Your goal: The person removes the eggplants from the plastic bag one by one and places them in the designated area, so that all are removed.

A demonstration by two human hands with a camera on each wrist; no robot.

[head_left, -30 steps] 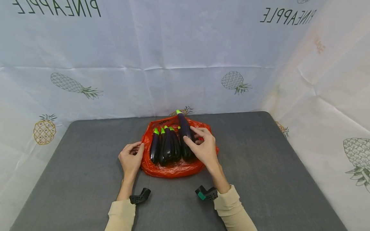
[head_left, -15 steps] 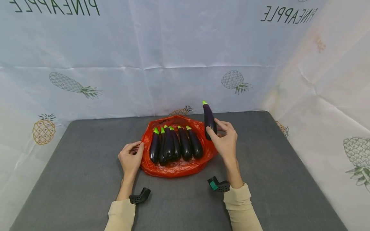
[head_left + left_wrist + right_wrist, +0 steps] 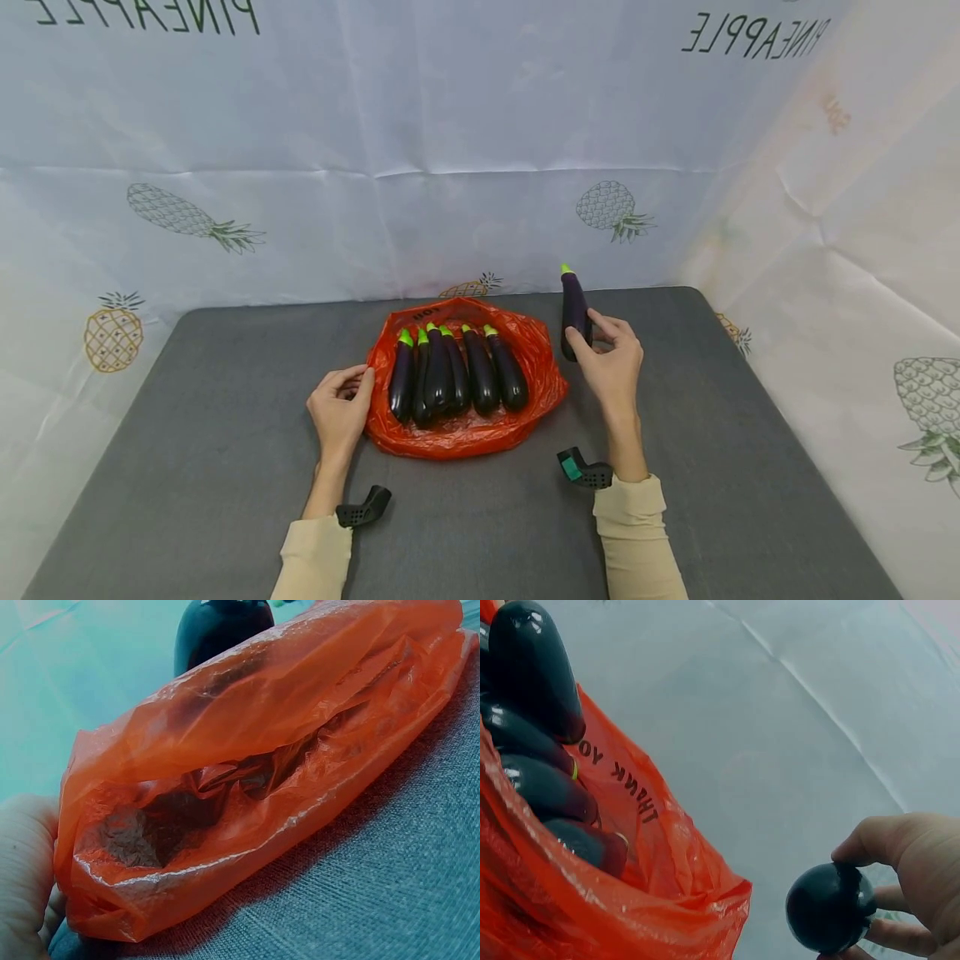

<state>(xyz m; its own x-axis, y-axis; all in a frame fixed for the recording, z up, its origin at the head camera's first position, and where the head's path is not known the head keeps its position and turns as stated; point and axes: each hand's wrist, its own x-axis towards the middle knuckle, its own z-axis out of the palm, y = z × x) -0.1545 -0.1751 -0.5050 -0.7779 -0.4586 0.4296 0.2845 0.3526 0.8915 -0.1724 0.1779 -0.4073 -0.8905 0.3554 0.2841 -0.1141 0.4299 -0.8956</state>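
My right hand (image 3: 617, 365) pinches a dark purple eggplant (image 3: 574, 312) between thumb and fingers, to the right of the red plastic bag (image 3: 457, 446). Its bright green stem end points up and away. From the right wrist view, the rounded end of this eggplant (image 3: 821, 907) faces the camera, apart from the bag. Several more eggplants (image 3: 482, 372) lie side by side in the bag, green tips toward the back. At the bag's left edge, my left hand (image 3: 339, 408) holds the plastic; the left wrist view shows the thumb (image 3: 26, 862) against its rim, with the fingertips mostly hidden.
A dark grey table (image 3: 225, 467) carries the bag near its back edge. Behind and to the right hangs a white cloth (image 3: 465, 100) printed with pineapples. Black wrist mounts (image 3: 363, 508) sit at both cuffs.
My right hand has lifted the eggplant out from over the bag and carried it right, past the bag's edge, uncovering another eggplant inside. The left hand has stayed in place.
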